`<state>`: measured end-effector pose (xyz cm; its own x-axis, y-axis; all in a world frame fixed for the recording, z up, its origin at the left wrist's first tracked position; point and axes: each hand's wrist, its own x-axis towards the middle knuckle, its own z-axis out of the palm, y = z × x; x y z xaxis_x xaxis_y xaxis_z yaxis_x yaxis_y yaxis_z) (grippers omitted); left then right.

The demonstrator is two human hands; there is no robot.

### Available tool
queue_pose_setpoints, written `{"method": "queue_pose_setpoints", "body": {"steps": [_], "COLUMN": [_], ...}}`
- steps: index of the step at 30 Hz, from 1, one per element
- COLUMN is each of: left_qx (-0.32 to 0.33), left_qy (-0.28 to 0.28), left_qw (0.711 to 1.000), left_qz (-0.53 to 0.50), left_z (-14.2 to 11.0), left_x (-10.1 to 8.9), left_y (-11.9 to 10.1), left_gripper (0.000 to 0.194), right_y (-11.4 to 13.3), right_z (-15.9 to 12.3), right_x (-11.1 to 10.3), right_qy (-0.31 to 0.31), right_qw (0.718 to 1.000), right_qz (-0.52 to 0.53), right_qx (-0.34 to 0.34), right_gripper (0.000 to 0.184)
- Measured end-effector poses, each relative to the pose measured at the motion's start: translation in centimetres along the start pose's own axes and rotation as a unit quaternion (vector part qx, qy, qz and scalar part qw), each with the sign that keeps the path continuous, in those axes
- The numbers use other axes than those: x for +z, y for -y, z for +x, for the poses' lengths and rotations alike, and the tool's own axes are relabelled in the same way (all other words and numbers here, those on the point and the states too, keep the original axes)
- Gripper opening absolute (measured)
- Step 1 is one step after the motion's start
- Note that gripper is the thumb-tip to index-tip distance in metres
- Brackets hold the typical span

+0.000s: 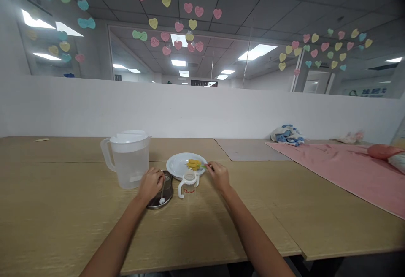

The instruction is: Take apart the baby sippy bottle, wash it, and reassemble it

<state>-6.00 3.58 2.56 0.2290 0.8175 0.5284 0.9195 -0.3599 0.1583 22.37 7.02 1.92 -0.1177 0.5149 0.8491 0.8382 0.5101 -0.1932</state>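
My left hand (151, 184) rests curled on the rim of a small dark metal tray (161, 196) that holds a spoon (162, 196). My right hand (218, 175) pinches the green handle of a yellow brush-like thing (193, 164), whose head lies on a white plate (179, 164). A clear baby bottle with white handles (188, 185) stands upright between my hands. A clear plastic pitcher with water (128, 158) stands to the left of the tray.
The wooden table (63, 209) runs to a white partition wall (202, 108). A pink cloth (341, 167) covers the table at the right, with a bundled blue-white cloth (287, 134) behind it. The table's front edge is near me.
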Motion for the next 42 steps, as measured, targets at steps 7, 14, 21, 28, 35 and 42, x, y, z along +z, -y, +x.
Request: {"method": "queue_pose_setpoints", "body": {"steps": [7, 14, 21, 28, 35, 42], "left_qx": [-0.006, 0.002, 0.032, 0.073, 0.048, 0.051], "left_qy": [0.013, 0.014, -0.034, -0.079, -0.020, -0.020], "left_qw": [1.000, 1.000, 0.999, 0.993, 0.997, 0.998], "left_qz": [-0.006, -0.003, -0.013, -0.044, -0.060, -0.025], "left_z": [0.1, 0.0, -0.1, 0.1, 1.3, 1.2], "left_x": [0.1, 0.2, 0.9, 0.5, 1.4, 1.4], "left_y": [-0.2, -0.4, -0.2, -2.6, -4.5, -4.4], "left_gripper": [0.024, 0.022, 0.023, 0.030, 0.029, 0.031], "right_y": [0.2, 1.7, 1.9, 1.8, 2.1, 2.0], "right_z": [0.6, 1.0, 1.2, 1.2, 1.3, 1.2], "right_x": [-0.4, -0.9, -0.6, -0.2, -0.3, 0.1], "right_qy": [0.071, 0.080, 0.056, 0.030, 0.039, 0.061], "right_qw": [0.997, 0.985, 0.962, 0.937, 0.895, 0.873], "right_qz": [0.001, 0.125, 0.202, 0.254, 0.329, 0.354], "right_qx": [-0.001, 0.083, 0.173, 0.239, 0.300, 0.330], "right_gripper": [0.022, 0.021, 0.028, 0.029, 0.027, 0.026]}}
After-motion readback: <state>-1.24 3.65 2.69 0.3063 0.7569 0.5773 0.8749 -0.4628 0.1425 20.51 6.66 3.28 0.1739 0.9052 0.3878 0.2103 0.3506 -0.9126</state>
